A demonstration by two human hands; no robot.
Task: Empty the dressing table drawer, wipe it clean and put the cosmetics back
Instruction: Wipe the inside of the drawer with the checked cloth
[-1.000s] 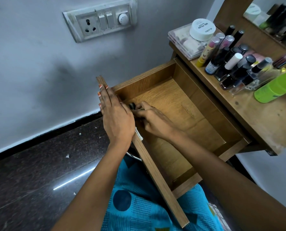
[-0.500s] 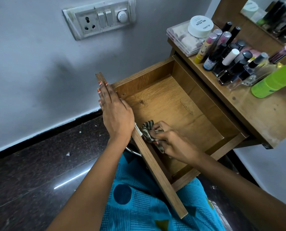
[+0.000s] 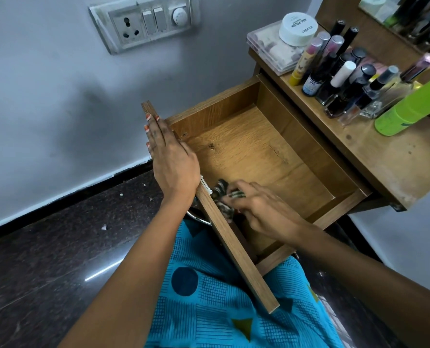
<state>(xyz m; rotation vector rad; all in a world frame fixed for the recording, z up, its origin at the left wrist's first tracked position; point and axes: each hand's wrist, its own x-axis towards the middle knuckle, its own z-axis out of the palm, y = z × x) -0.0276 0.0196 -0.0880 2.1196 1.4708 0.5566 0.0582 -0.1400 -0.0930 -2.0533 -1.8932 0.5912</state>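
Note:
The wooden drawer (image 3: 264, 149) is pulled out over my lap, its floor bare. My left hand (image 3: 170, 159) lies flat with straight fingers on the top edge of the drawer front (image 3: 234, 244). Inside the near corner, my right hand (image 3: 259, 212) grips a dark patterned cloth (image 3: 221, 194) and presses it against the inner face of the drawer front. The cosmetics (image 3: 344, 79) stand crowded on the dressing table top (image 3: 384, 156): nail polish bottles, lip tubes, a white jar (image 3: 298, 27) on a clear case, and a green spray can (image 3: 414, 106) lying down.
A grey wall with a switch and socket plate (image 3: 146, 21) is to the left, above a dark stone floor (image 3: 45, 259). A mirror frame (image 3: 409, 16) rises behind the cosmetics. My blue patterned clothing (image 3: 221, 297) is under the drawer front.
My right hand has drawn the cloth along the inside of the drawer front from the far corner towards the near end. My left hand has stayed on the drawer front.

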